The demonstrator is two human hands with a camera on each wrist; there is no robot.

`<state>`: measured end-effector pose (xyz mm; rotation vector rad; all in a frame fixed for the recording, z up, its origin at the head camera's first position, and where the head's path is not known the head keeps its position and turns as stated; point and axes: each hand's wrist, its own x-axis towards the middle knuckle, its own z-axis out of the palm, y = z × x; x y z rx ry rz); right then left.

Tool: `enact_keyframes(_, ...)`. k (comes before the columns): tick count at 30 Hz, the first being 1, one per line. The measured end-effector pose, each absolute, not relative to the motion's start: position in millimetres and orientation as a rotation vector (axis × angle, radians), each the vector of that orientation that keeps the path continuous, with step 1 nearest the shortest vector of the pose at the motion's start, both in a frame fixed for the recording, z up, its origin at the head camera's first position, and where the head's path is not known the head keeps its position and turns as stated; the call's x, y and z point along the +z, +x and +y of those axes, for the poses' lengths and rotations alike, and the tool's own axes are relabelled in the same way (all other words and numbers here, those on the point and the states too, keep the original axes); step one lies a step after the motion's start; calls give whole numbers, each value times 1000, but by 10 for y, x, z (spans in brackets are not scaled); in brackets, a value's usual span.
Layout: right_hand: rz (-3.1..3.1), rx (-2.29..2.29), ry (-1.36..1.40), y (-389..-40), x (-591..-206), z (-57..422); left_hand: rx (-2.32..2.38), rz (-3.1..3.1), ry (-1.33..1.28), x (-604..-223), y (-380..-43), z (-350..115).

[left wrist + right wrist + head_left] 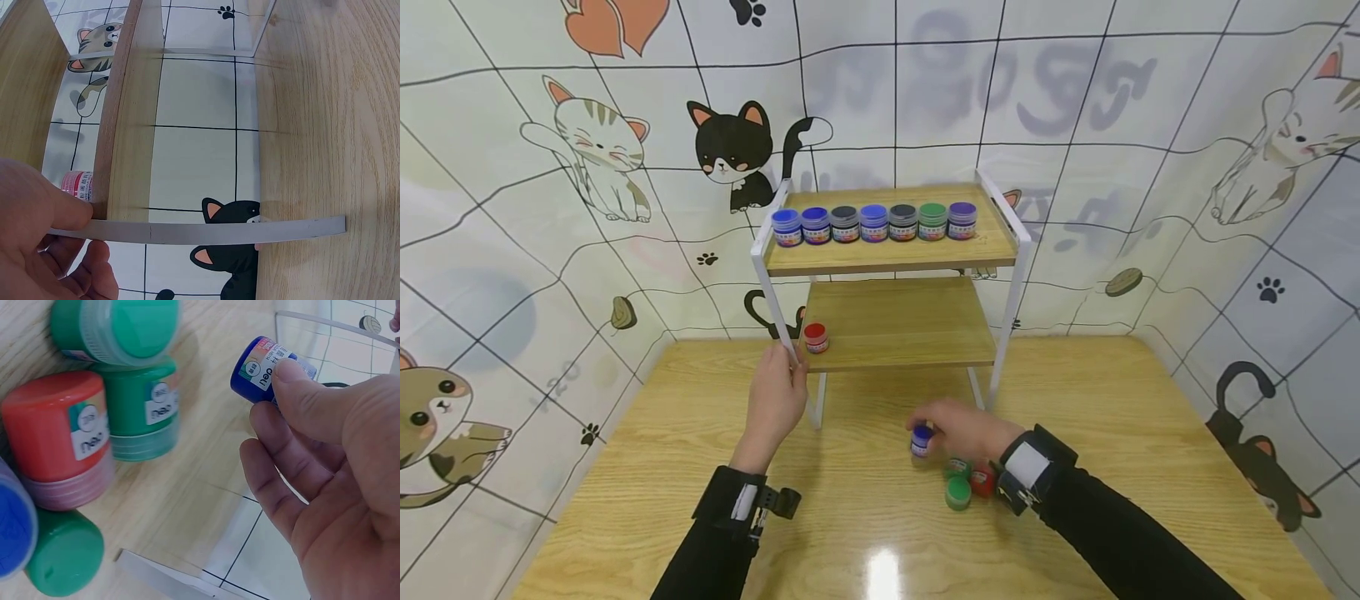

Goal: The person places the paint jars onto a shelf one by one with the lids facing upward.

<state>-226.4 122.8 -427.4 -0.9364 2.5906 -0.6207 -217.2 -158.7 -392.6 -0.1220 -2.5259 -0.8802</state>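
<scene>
My left hand [775, 396] grips the left white leg [206, 233] of a two-tier shelf rack, thumb on one side and curled fingers on the other, at the lower board's [902, 325] front corner. A red paint jar [816, 337] stands on that board just behind the hand. Low over the table in front of the rack, my right hand [973, 429] pinches a dark blue paint jar [257, 370] between thumb and fingers; it is tilted in the right wrist view. Beside that hand are green jars [958, 493] and a red jar [56, 425], partly hidden by it in the head view.
A row of several blue, black, green and purple jars [873, 223] lines the front of the top board [880, 265]. Another blue jar [12, 525] shows at the edge of the right wrist view. Behind the wooden table [700, 467] stands a cat-patterned backdrop [925, 100].
</scene>
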Motion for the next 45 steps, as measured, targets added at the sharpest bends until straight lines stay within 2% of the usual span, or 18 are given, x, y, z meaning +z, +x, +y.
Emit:
enact_keyframes(27,2586,-611,-1205,-2300,-3791,1146,-861,-2508,-138,-3942,-2181,-1596)
enact_keyframes(45,2604,-645,-1255,-2368,-3372,920,-863,-2510,-132,-3944,-2182,-1594)
